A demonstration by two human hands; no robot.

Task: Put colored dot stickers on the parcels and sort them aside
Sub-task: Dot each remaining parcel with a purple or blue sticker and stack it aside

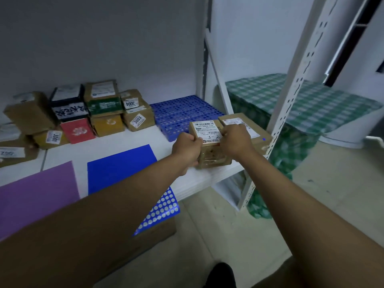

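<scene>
Both hands, left hand [188, 147] & right hand [235, 140], grip the small parcel [207, 140] with curled fingers at the shelf [145, 146] edge. It could slip off & fall.

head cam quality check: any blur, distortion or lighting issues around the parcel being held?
Head view: dim, bluish light, no glare. Wide-angle bending curves the shelf upright. Left hand and right hand grip the parcel slightly soft; its label's large print is readable, small print is not. The stacked parcels at the back are softer.
</scene>
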